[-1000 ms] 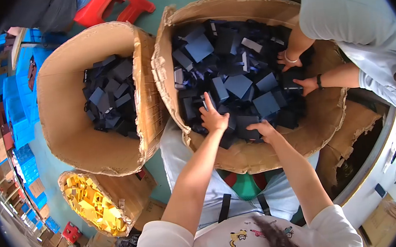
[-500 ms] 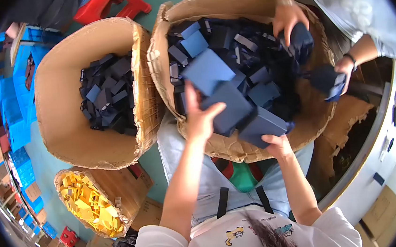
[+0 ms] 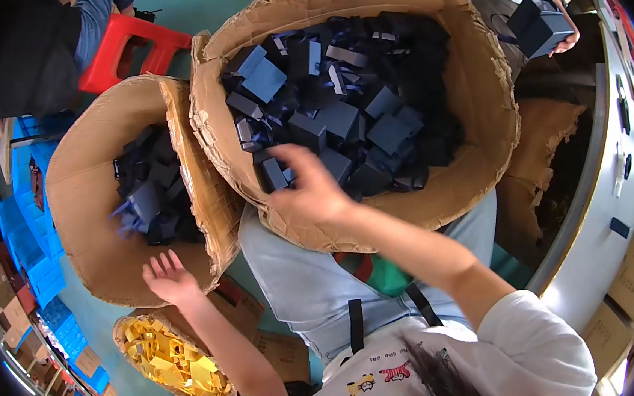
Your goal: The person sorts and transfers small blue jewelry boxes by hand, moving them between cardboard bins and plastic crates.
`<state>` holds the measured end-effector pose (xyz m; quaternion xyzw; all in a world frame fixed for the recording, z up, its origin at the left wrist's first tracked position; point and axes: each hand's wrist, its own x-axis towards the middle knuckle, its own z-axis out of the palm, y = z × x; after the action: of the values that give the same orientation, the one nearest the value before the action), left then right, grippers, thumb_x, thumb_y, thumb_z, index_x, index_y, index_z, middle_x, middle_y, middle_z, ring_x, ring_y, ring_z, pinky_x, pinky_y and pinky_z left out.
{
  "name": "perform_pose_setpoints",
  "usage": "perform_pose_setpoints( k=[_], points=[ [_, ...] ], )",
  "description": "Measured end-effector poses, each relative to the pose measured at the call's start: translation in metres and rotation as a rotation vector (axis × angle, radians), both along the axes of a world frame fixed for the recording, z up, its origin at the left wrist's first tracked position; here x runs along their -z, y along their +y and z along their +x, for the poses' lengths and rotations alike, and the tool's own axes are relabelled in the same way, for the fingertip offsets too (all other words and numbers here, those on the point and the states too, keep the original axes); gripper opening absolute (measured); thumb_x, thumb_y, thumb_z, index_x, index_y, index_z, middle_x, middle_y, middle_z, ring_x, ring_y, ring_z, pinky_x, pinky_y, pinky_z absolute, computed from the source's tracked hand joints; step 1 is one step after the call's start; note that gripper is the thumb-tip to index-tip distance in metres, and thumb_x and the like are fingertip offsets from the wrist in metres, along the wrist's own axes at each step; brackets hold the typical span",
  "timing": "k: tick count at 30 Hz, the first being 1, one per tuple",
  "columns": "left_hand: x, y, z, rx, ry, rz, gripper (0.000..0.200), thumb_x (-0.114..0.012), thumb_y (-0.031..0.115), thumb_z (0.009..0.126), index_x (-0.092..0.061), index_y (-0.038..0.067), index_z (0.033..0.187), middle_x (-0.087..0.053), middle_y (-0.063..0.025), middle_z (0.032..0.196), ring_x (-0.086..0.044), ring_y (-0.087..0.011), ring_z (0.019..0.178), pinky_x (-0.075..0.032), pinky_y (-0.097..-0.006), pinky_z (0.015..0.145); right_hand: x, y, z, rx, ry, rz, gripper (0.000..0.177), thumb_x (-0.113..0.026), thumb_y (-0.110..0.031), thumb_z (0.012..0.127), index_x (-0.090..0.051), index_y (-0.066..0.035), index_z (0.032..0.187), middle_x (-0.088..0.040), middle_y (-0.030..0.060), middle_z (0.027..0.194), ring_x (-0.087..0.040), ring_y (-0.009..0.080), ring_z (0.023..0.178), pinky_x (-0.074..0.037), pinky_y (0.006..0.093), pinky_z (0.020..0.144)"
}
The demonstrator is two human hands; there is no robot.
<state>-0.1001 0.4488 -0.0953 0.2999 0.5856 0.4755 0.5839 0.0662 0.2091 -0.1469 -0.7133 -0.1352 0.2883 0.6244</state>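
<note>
My left hand (image 3: 171, 279), fingers spread and holding nothing, is over the front wall of the left cardboard carton (image 3: 87, 241). Just beyond its fingertips, inside that carton, a dark blue box (image 3: 145, 202) with a ribbon is blurred by motion above a heap of similar boxes (image 3: 159, 163). Slightly smeared, my right hand (image 3: 307, 187) reaches across the near left rim of the larger carton (image 3: 501, 106). Its fingers are apart, with nothing visible in them. Many dark blue boxes (image 3: 340, 119) lie jumbled in this carton, close to its fingertips.
At the upper right, a co-worker's hand (image 3: 563, 41) holds a dark box (image 3: 538, 25). A red stool (image 3: 134, 52) stands at the upper left. Yellow pieces (image 3: 177, 361) fill a smaller carton below. A white-topped table (image 3: 596, 196) runs along the right.
Both hands have left the boxes they held over the larger carton. My left hand has swung to the left carton. The co-worker's hands have withdrawn from the larger carton. The view has shifted.
</note>
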Motion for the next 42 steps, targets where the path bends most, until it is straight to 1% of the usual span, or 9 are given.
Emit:
perform_pose_setpoints(
  k=[5,6,9,13,22,30,34,38,42],
  points=[
    [0.011,-0.146,0.093,1.194,0.184,0.213,0.041,-0.064,-0.003,0.074,-0.053,0.003,0.112,-0.053,-0.0111,0.117,-0.052,-0.0201,0.108,-0.049,-0.0309,0.085,0.139,-0.166,0.056,0.608,0.061,-0.919,0.08,-0.081,-0.026,0.059,-0.041,-0.008,0.125,-0.048,0.0186,0.122,-0.048,0.0349,0.111,-0.039,0.042,0.095],
    [0.044,-0.173,0.111,1.328,0.049,0.208,0.047,-0.067,0.006,0.074,-0.049,0.001,0.118,-0.051,-0.0113,0.118,-0.051,-0.0202,0.108,-0.047,-0.0345,0.087,0.178,-0.203,0.059,0.688,0.214,-0.821,0.087,-0.081,-0.032,0.06,-0.037,-0.008,0.13,-0.044,0.0187,0.129,-0.043,0.0335,0.118,-0.038,0.0379,0.096],
    [0.142,-0.221,0.164,1.692,0.542,0.372,0.07,-0.079,0.022,0.055,-0.051,0.001,0.116,-0.053,-0.0168,0.117,-0.052,-0.0307,0.107,-0.044,-0.0387,0.09,0.201,-0.245,0.074,0.515,1.136,-0.167,0.078,-0.072,-0.044,0.069,-0.036,-0.017,0.133,-0.04,0.0082,0.136,-0.04,0.0289,0.122,-0.029,0.0558,0.096],
    [0.189,-0.247,0.164,1.935,1.097,0.142,0.122,-0.086,0.022,0.046,-0.01,0.042,0.139,-0.019,-0.0153,0.145,-0.014,-0.0473,0.13,-0.019,-0.0723,0.094,0.163,-0.196,0.075,0.384,0.982,-0.432,0.077,-0.071,-0.044,0.069,-0.035,-0.017,0.132,-0.04,0.0059,0.134,-0.044,0.0318,0.116,-0.034,0.0583,0.09],
    [0.184,-0.236,0.126,1.925,1.062,0.412,0.122,-0.086,0.019,0.044,-0.014,0.033,0.142,-0.028,-0.0112,0.14,-0.026,-0.0457,0.126,-0.031,-0.0677,0.091,0.132,-0.145,0.06,0.251,0.728,-0.539,0.067,-0.072,-0.041,0.066,-0.042,-0.023,0.124,-0.049,0.0036,0.119,-0.052,0.0253,0.099,-0.041,0.0452,0.069],
    [0.163,-0.233,0.11,1.875,0.879,0.479,0.114,-0.081,0.008,0.049,-0.018,0.033,0.141,-0.03,-0.0114,0.136,-0.037,-0.0423,0.116,-0.043,-0.0614,0.083,0.113,-0.154,0.052,0.297,0.946,-0.367,0.062,-0.068,-0.038,0.069,-0.042,-0.025,0.123,-0.047,0.0017,0.123,-0.048,0.0268,0.105,-0.034,0.0529,0.08],
    [0.091,-0.221,0.102,1.843,0.628,0.438,0.115,-0.083,0.006,0.048,-0.02,0.034,0.14,-0.031,-0.017,0.133,-0.042,-0.041,0.112,-0.045,-0.0507,0.088,0.051,-0.156,0.05,0.331,0.862,-0.177,0.052,-0.066,-0.036,0.072,-0.047,-0.024,0.119,-0.052,0.002,0.116,-0.051,0.0257,0.105,-0.036,0.0552,0.084],
    [0.025,-0.201,0.091,1.526,0.333,0.818,0.091,-0.082,0.014,0.052,-0.04,0.016,0.132,-0.035,-0.0206,0.128,-0.042,-0.0407,0.112,-0.038,-0.0431,0.096,-0.044,-0.124,0.036,0.336,0.608,0.276,0.049,-0.06,-0.013,0.081,-0.042,-0.006,0.126,-0.05,0.0084,0.121,-0.051,0.0234,0.108,-0.045,0.0382,0.09],
    [-0.07,-0.136,0.053,1.177,0.511,1.14,0.076,-0.077,0.013,0.048,-0.05,0.012,0.119,-0.04,-0.0187,0.125,-0.038,-0.0376,0.117,-0.034,-0.0473,0.096,-0.15,-0.031,-0.001,0.241,0.51,0.295,0.027,-0.065,-0.008,0.075,-0.059,0.002,0.099,-0.063,0.011,0.095,-0.061,0.0229,0.086,-0.049,0.0345,0.081]
  ],
)
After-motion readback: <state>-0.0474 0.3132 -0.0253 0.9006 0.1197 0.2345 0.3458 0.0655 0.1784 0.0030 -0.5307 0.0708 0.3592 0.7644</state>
